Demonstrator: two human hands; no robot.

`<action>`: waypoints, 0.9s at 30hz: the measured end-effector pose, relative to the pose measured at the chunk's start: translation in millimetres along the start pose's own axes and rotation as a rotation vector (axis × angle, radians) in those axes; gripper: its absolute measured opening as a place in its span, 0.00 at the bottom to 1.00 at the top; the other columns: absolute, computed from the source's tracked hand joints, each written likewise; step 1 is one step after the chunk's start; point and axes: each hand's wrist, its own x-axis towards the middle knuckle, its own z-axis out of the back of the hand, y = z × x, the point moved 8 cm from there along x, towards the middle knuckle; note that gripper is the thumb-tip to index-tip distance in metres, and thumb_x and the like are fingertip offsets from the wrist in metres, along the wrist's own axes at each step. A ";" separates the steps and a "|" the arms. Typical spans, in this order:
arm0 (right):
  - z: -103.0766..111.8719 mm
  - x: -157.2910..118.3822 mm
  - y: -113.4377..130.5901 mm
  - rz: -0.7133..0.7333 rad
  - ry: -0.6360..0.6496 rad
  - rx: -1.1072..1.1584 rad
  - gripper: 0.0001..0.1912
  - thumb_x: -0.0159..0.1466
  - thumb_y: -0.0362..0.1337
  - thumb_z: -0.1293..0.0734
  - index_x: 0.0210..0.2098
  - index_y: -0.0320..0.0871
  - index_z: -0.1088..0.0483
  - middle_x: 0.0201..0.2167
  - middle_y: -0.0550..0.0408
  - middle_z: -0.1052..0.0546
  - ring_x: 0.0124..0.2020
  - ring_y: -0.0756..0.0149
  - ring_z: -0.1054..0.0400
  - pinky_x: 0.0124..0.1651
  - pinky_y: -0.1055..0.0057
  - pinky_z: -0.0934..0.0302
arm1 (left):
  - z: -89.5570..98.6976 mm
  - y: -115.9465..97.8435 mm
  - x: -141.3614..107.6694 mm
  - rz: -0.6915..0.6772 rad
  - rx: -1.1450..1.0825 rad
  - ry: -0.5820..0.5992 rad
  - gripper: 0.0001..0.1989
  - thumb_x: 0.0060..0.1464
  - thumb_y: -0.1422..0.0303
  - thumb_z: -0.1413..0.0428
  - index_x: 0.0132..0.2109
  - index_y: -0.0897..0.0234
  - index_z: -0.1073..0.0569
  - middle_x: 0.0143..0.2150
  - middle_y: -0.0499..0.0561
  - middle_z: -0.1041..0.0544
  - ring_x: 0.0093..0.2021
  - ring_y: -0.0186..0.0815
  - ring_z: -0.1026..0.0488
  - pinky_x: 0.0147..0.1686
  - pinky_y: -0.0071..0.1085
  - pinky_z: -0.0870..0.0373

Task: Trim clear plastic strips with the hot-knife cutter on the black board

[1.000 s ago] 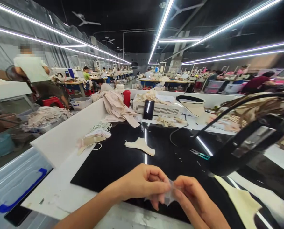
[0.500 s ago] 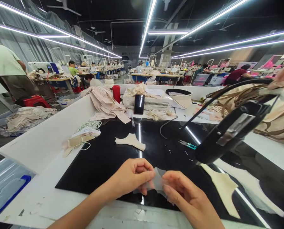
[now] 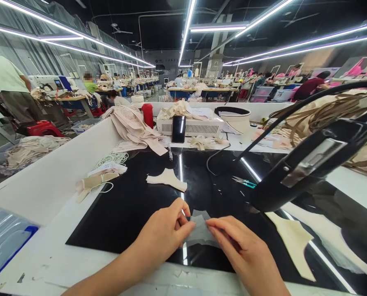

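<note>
From where I'm standing, the work is looking partway along: a small sheer piece [image 3: 200, 228] is spreading out between two hands, low over the near part of the black mat [image 3: 121, 224] on the white surface [image 3: 56, 250]; I can't tell whether it is touching. With it as the clock's centre, the left hand [image 3: 166, 228] is sitting at nine, thumb and fingers pinching one edge; the right hand [image 3: 242, 242], past three, is pinching the opposite edge. It isn't lying free yet, and nothing is showing joined to it. A cream piece [image 3: 167, 179] is lying apart at eleven, another cream piece [image 3: 291, 240] just past three, and farther out that way a white piece [image 3: 331, 236] is showing a sheer layer along its near side. The sheer piece's narrower edge is pointing toward twelve, its wider one toward six; fingers are covering its sides, leaving its long axis unclear.
</note>
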 end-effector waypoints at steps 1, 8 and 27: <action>-1.9 -0.9 1.8 0.031 0.007 -0.035 0.14 0.77 0.44 0.36 0.52 0.53 0.19 0.42 0.50 0.17 0.39 0.61 0.20 0.40 0.72 0.24 | 0.8 -2.5 -1.0 -0.020 0.076 -0.009 0.04 0.64 0.67 0.44 0.40 0.58 0.32 0.29 0.40 0.26 0.27 0.31 0.29 0.32 0.27 0.37; -11.5 -7.3 13.4 0.163 0.028 -0.321 0.18 0.81 0.43 0.44 0.53 0.52 0.23 0.43 0.53 0.18 0.41 0.63 0.21 0.40 0.70 0.24 | -4.7 -3.0 -3.8 -0.128 0.456 -0.037 0.06 0.68 0.68 0.47 0.40 0.58 0.29 0.33 0.42 0.23 0.31 0.34 0.28 0.32 0.30 0.42; -21.9 -6.9 8.7 0.258 0.105 -0.523 0.16 0.81 0.40 0.44 0.50 0.50 0.24 0.38 0.55 0.19 0.36 0.64 0.22 0.34 0.71 0.29 | -17.2 0.7 -1.5 -0.106 0.701 0.027 0.10 0.73 0.67 0.49 0.45 0.60 0.23 0.40 0.47 0.18 0.37 0.40 0.20 0.33 0.32 0.39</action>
